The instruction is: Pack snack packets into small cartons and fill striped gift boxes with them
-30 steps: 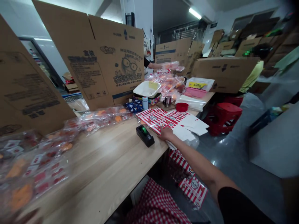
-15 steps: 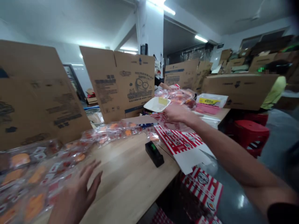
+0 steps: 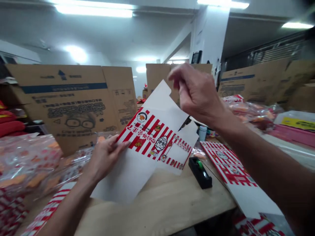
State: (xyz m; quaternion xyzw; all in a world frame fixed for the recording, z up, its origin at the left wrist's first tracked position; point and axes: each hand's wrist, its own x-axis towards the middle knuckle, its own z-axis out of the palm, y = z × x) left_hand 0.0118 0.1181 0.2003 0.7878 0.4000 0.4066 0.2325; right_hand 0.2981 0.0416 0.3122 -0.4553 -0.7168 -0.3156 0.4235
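Packing workshop: striped box blanks (image 3: 150,139), tall cartons (image 3: 73,98), bagged goods (image 3: 248,110), tape dispenser (image 3: 200,174)

Brown cartons (image 3: 73,98), lit ceiling tubes (image 3: 93,11)

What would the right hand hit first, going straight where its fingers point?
Probably the white upper flap of the striped carton in the left hand, though depth is unclear; the right hand might pass in front.

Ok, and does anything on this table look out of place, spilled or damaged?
Nothing looks spilled, and the carton in the left hand shows no clear damage. One slightly odd thing: the striped cartons at right seem to jut past the edge of the table, white flaps first, so they might get knocked.
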